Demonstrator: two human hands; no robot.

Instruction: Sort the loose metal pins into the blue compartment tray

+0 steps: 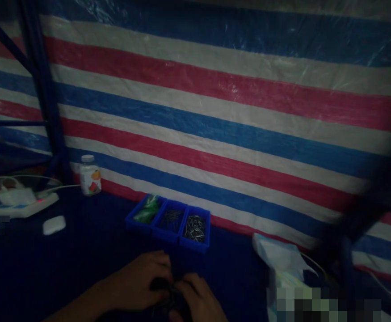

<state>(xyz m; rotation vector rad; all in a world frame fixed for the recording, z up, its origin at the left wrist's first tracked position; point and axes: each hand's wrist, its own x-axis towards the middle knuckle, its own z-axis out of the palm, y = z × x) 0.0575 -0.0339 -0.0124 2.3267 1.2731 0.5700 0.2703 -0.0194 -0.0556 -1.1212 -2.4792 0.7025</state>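
Observation:
Near the bottom centre, my left hand (145,279) is closed with its fingers curled around a small dark object (163,284). My right hand (198,297) meets it from the right, its fingers bent onto the same dark object. The light is dim and the object's kind cannot be made out; its lower part is lost in shadow. Just beyond the hands stand three joined blue bins: the left bin (129,218) holds a green plastic bag (147,210), the middle bin (158,234) some thin metal pieces (172,217), the right bin (193,246) many small metal pins (194,228).
A dark blue tabletop (91,241) lies below a striped tarp wall (215,112). To the left are a power strip (44,205) with a plugged charger, a white case (54,225) and a labelled jar (90,176). Plastic packaging (282,257) lies at right, by a dark frame post.

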